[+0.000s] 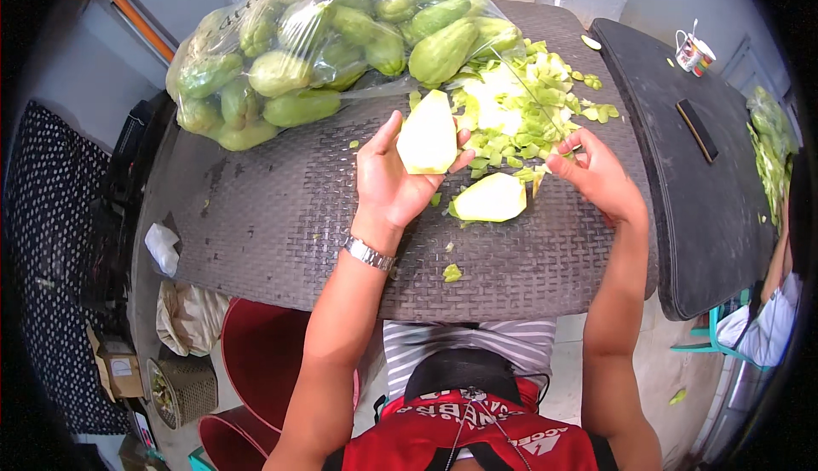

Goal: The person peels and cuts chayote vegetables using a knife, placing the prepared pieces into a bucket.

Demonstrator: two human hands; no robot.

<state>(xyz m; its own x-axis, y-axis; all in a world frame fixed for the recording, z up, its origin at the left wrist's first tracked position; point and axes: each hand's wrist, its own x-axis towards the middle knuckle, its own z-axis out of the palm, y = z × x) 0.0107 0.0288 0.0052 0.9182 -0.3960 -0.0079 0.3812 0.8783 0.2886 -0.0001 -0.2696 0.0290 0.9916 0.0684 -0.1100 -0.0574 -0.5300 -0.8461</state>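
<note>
In my left hand (394, 169) lies a peeled pale chayote (429, 134), tilted upright, with my thumb at one side and my fingertips at the other. My right hand (596, 169) is closed on a knife (530, 89) whose thin blade shows almost edge-on, pointing up and left over the peelings; its handle is mostly hidden by my fingers. A second peeled chayote (492, 198) rests on the dark woven-pattern table (281, 215) between my hands. Beyond them spreads a heap of green peelings (520, 100).
A large clear plastic bag (332, 41) of unpeeled chayotes fills the table's far left. On the black table (682, 181) at right are a mug (694, 52) and a dark oblong object (697, 130). Red bins (264, 356) and a wicker basket (183, 393) stand low at left. Another person's arm (780, 249) shows at far right.
</note>
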